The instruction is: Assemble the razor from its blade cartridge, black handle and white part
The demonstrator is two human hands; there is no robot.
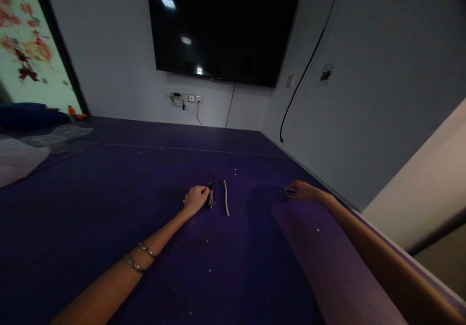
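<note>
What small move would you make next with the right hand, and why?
I would probably ease the right hand inward toward the pale strip. It is off to the side with a small dark piece at its fingertips, while the left hand is at the dark object right beside the strip. Whether either grip is firm is too small to tell.
</note>
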